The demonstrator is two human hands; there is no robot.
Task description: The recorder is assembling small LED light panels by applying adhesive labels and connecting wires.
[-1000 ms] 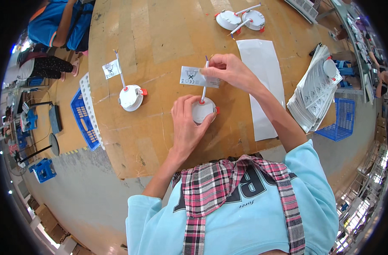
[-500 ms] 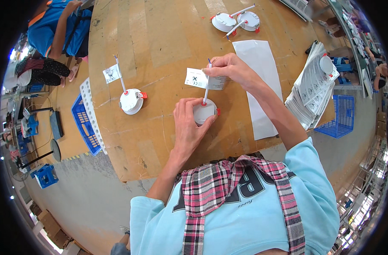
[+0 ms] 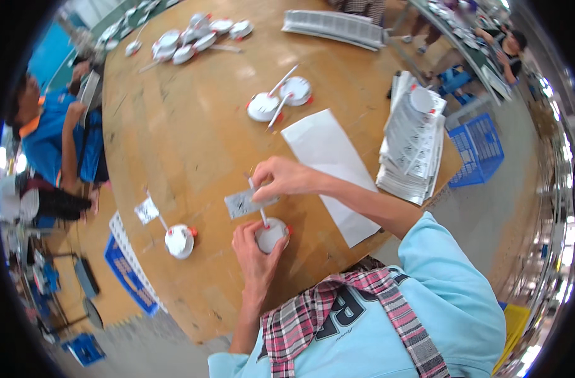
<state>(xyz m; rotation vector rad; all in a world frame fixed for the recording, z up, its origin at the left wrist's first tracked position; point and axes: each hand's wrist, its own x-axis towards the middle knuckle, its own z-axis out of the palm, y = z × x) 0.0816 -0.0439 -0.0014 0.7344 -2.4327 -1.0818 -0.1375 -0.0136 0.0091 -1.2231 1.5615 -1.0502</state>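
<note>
My left hand [image 3: 255,257] is closed around the side of a round white downlight [image 3: 272,235] lying on the table. A short white cable [image 3: 265,218] rises from it. Above the lamp, my right hand [image 3: 280,179] pinches a silvery-white label [image 3: 238,205] at the cable's upper part; the label sticks out to the left. The fingers partly hide where label and cable meet. To the left stands another downlight [image 3: 179,242] with red clips, its cable bearing a similar label [image 3: 147,211].
A blank white sheet [image 3: 331,179] lies right of my hands. Beyond it are two downlights [image 3: 262,106]. A stack of label sheets [image 3: 408,157] carries another round lamp [image 3: 421,99]. Several downlights [image 3: 183,54] cluster at the far left. A person in blue [image 3: 51,142] is beside the table.
The view has tilted upward and shifted, bringing the far lamps and another sheet stack into sight. My hands keep the same hold on the downlight and label.
</note>
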